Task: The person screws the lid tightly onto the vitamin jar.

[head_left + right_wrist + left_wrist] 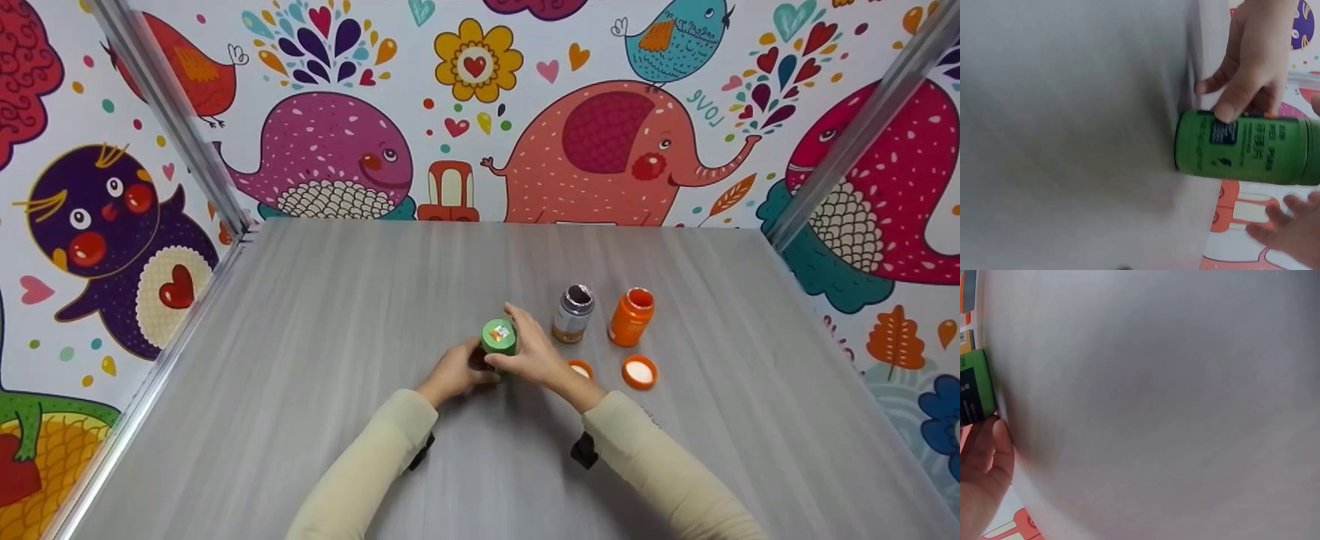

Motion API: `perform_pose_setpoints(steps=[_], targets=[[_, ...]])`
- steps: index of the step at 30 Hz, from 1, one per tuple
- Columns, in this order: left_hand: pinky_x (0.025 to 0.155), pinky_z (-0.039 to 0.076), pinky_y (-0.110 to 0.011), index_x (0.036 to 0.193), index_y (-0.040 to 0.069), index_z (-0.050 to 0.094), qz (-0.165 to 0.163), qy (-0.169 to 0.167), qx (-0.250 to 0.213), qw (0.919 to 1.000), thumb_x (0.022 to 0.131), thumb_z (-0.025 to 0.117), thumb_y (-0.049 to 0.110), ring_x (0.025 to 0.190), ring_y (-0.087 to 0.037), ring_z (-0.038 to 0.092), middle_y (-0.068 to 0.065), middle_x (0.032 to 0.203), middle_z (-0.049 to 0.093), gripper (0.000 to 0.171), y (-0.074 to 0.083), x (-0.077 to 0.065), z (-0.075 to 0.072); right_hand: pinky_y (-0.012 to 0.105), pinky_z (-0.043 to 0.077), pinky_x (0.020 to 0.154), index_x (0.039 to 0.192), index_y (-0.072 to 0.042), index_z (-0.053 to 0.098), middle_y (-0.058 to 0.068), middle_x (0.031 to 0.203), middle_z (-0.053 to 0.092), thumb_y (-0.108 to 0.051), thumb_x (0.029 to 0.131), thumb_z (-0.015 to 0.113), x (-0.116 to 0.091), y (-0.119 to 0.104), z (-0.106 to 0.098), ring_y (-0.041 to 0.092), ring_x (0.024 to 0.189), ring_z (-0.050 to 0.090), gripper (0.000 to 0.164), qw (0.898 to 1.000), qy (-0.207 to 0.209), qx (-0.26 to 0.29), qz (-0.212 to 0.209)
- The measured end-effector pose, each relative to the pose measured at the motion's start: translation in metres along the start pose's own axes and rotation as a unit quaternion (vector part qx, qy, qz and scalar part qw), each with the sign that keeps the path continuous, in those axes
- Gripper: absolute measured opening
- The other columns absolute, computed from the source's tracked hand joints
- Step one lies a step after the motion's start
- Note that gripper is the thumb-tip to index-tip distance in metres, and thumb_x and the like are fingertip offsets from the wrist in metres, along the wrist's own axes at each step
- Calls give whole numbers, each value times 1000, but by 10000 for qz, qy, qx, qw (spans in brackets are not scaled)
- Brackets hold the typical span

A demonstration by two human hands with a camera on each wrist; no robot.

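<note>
A green bottle (1230, 147) with a green cap (499, 335) is held upright near the middle of the grey table. My left hand (455, 370) grips its side; the thumb (1233, 104) presses near the dark label patch. Around the cap, my right hand (536, 351) spreads its thumb and fingers, and in the right wrist view a gap shows between the fingers (1280, 222) and the bottle. The left wrist view catches only the bottle's lower end (977, 388) and part of my left hand (985, 464). Whether the bottle touches the table is hard to tell.
Right of my hands stand a lidless grey bottle (571, 324) and a lidless orange bottle (630, 326). An orange lid (639, 372) lies in front of them, white inside up. Another orange lid (580, 367) is partly hidden by my right hand. Cartoon-printed walls (480, 120) edge the table.
</note>
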State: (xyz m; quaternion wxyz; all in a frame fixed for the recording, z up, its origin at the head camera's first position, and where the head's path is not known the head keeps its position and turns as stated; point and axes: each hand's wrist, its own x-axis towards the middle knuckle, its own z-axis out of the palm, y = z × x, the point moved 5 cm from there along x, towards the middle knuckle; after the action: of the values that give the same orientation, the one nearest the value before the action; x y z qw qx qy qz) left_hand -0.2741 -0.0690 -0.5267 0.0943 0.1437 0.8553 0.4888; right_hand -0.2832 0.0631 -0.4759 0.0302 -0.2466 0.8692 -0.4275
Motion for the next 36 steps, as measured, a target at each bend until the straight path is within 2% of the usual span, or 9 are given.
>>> perform_pose_setpoints(steps=[4, 7, 10, 14, 21, 31, 36], targets=[[92, 45, -37, 125, 6, 51, -34, 16, 35, 10000, 78, 73, 19, 107, -23, 56, -10, 116, 59, 53, -1, 1, 1, 52, 19, 108, 143, 3, 23, 23, 146, 24, -14, 83, 63, -1, -2, -7, 37, 135, 20, 74, 9968, -656, 236, -379], [94, 43, -38, 127, 5, 49, -27, 1, -6, 10000, 79, 72, 18, 109, -24, 55, -12, 119, 58, 55, -2, 1, 1, 50, 19, 109, 144, 1, 20, 21, 149, 19, -7, 85, 53, -3, -4, -11, 34, 137, 17, 68, 9913, -1122, 221, -654], [95, 42, -39, 127, 4, 49, -16, 7, -13, 10000, 79, 72, 17, 111, -25, 54, -13, 121, 57, 55, -2, 1, 1, 49, 20, 108, 143, 2, 22, 20, 149, 20, -3, 86, 47, -2, -5, -13, 33, 137, 18, 63, 9856, -1453, 197, -843], [95, 43, -40, 126, 3, 49, 15, 50, 73, 10000, 79, 72, 15, 111, -26, 54, -14, 120, 57, 53, -2, 0, 1, 50, 23, 107, 141, 5, 27, 21, 146, 27, 0, 87, 47, 0, -2, -13, 35, 135, 23, 58, 9810, -1625, 140, -1049], [96, 42, -40, 127, 4, 48, -38, 52, 145, 9999, 80, 71, 16, 113, -26, 53, -14, 122, 56, 54, -1, 0, 1, 49, 30, 103, 137, 9, 32, 26, 140, 33, 0, 86, 52, 1, 0, -13, 36, 129, 33, 55, 9816, -1430, 46, -1268], [98, 40, -41, 131, 4, 45, 48, 47, 130, 9999, 80, 71, 17, 117, -27, 50, -15, 127, 52, 59, 0, -2, 1, 46, 36, 99, 134, 8, 37, 21, 132, 41, -10, 85, 62, 1, 0, -12, 32, 121, 43, 58, 9914, -918, -127, -920], [96, 41, -40, 130, 4, 46, 91, 53, 56, 9999, 80, 71, 17, 115, -27, 51, -14, 126, 53, 58, 0, -1, 1, 43, 41, 95, 128, 6, 45, 17, 124, 49, -14, 82, 68, 1, -1, -11, 27, 113, 49, 55, 9960, -494, -240, -710]])
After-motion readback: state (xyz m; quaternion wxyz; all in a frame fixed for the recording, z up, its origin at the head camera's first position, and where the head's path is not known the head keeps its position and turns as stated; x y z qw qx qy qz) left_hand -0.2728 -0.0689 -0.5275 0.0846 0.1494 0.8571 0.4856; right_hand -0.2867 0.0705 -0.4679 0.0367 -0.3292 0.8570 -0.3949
